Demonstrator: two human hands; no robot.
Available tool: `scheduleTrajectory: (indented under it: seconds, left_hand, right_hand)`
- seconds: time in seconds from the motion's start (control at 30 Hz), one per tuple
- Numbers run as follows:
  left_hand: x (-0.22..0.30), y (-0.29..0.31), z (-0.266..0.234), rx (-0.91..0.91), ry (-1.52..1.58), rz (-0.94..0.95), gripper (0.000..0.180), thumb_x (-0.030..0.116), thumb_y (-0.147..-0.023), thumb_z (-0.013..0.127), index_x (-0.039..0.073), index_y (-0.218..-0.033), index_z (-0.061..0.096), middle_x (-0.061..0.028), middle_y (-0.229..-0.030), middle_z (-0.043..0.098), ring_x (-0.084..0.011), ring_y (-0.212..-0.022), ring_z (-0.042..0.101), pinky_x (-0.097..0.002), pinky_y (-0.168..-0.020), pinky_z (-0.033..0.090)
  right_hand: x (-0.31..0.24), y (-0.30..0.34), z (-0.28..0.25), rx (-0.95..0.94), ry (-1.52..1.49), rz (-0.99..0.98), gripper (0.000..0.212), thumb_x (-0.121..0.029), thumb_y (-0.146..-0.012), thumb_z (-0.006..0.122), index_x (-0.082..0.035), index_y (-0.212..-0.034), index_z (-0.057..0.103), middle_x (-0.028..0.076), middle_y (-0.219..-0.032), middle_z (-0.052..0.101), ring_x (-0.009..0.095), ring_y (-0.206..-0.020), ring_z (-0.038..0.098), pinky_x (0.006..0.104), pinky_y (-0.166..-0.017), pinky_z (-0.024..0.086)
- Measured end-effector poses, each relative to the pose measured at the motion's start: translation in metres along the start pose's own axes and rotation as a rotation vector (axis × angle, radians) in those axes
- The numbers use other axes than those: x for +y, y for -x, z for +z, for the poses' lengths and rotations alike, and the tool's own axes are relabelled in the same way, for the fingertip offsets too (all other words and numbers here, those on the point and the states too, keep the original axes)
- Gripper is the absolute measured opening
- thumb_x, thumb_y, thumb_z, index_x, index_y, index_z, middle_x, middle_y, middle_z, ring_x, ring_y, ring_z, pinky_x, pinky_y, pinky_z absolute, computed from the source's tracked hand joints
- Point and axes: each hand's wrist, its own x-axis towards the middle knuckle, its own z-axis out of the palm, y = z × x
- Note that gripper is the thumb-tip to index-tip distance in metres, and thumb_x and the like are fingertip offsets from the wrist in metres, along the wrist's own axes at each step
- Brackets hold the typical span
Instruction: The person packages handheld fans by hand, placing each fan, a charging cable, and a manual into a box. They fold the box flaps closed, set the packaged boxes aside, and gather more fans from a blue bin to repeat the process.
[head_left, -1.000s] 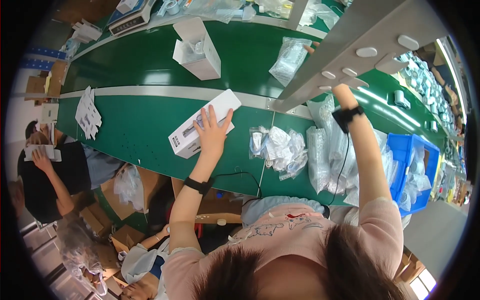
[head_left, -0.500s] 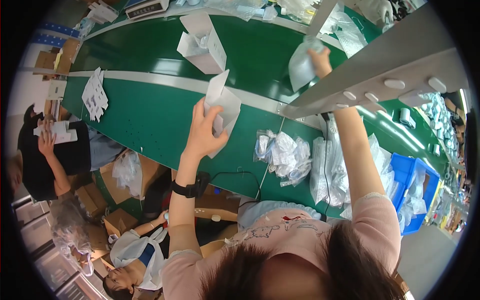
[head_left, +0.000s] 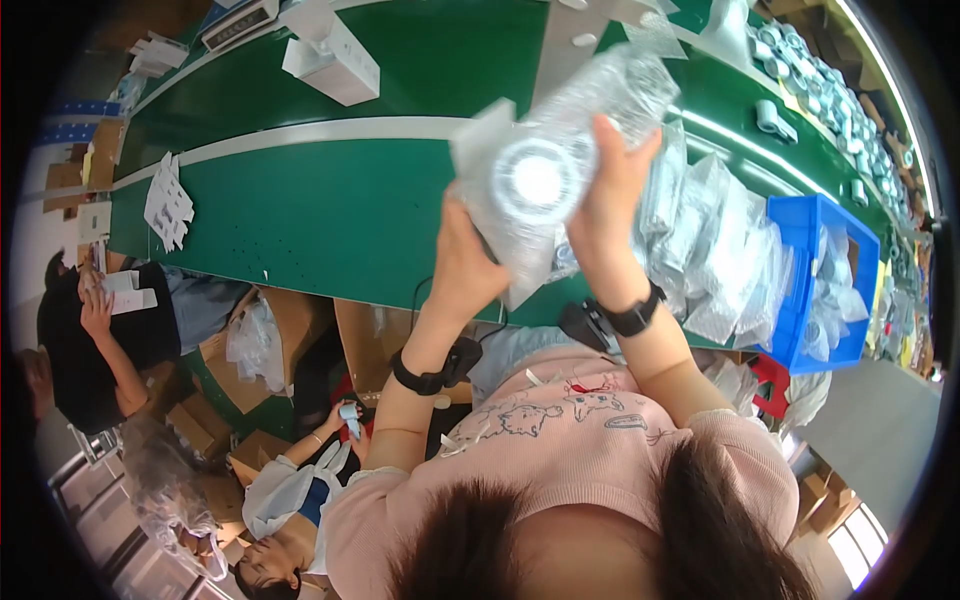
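Note:
My left hand (head_left: 462, 258) is closed around the near left side of an open white carton (head_left: 482, 140), one flap standing up. In my right hand (head_left: 612, 205) is a bubble-wrapped item (head_left: 625, 95), a long clear bundle with a bright white round end facing up. The wrapped item lies over the carton's mouth and hides most of it; how far it sits inside I cannot tell. Both hands are raised above the green table (head_left: 330, 205), close together.
Another open white carton (head_left: 345, 68) stands on the far green surface. Flattened carton pieces (head_left: 168, 205) lie at left. Several bubble-wrapped bundles (head_left: 725, 240) and a blue bin (head_left: 790, 290) are at right. Two other people are at left, one holding a white carton (head_left: 130, 292).
My right hand has brought the bubble-wrapped item from the far surface to the carton in my left hand. The carton has moved right, and the view has shifted to the right.

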Motion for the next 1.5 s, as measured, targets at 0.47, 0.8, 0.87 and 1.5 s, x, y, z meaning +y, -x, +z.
scheduleTrajectory:
  seconds: [0.47, 0.8, 0.87, 1.5]
  left_hand:
    - [-0.007, 0.012, 0.006, 0.218, -0.273, 0.408, 0.062, 0.011, -0.053, 0.080, 0.005, -0.095, 0.034, -0.0272, -0.120, 0.036, -0.0397, -0.104, 0.045, -0.0407, -0.082, 0.040]
    - [-0.021, -0.023, -0.035, 0.294, 0.032, 0.443, 0.060, 0.011, -0.058, 0.078, 0.008, -0.093, 0.030, -0.0226, -0.117, 0.038, -0.0303, -0.103, 0.044, -0.0366, -0.086, 0.038]
    - [-0.031, -0.033, -0.050, 0.489, 0.285, 0.419, 0.063, 0.012, -0.058, 0.079, 0.009, -0.095, 0.028, -0.0211, -0.119, 0.035, -0.0273, -0.108, 0.040, -0.0365, -0.089, 0.035]
    - [-0.059, -0.045, -0.074, 0.211, -0.474, -0.006, 0.038, 0.010, -0.066, 0.070, -0.002, -0.097, 0.052, -0.0217, -0.111, 0.041, -0.0344, -0.096, 0.049, -0.0379, -0.078, 0.044]
  right_hand:
    - [0.009, -0.018, -0.003, -0.332, 0.486, -0.821, 0.078, -0.013, -0.067, 0.071, -0.004, -0.127, 0.022, 0.011, -0.118, 0.030, 0.021, -0.110, 0.033, 0.0331, -0.095, 0.029]
    - [-0.010, -0.024, -0.012, -1.164, 1.011, -0.959, 0.034, -0.010, -0.074, 0.062, -0.004, -0.106, 0.053, 0.013, -0.120, 0.040, 0.027, -0.111, 0.040, 0.0344, -0.092, 0.034]
    - [0.015, -0.036, -0.035, -0.780, 0.625, -0.539, 0.022, -0.012, -0.075, 0.060, -0.003, -0.096, 0.061, 0.012, -0.113, 0.049, 0.028, -0.105, 0.046, 0.0344, -0.087, 0.039]
    - [0.041, -0.067, -0.049, -1.204, 1.124, -0.142, 0.018, 0.001, -0.069, 0.064, -0.002, -0.082, 0.052, 0.014, -0.094, 0.058, 0.028, -0.082, 0.059, 0.0300, -0.071, 0.047]
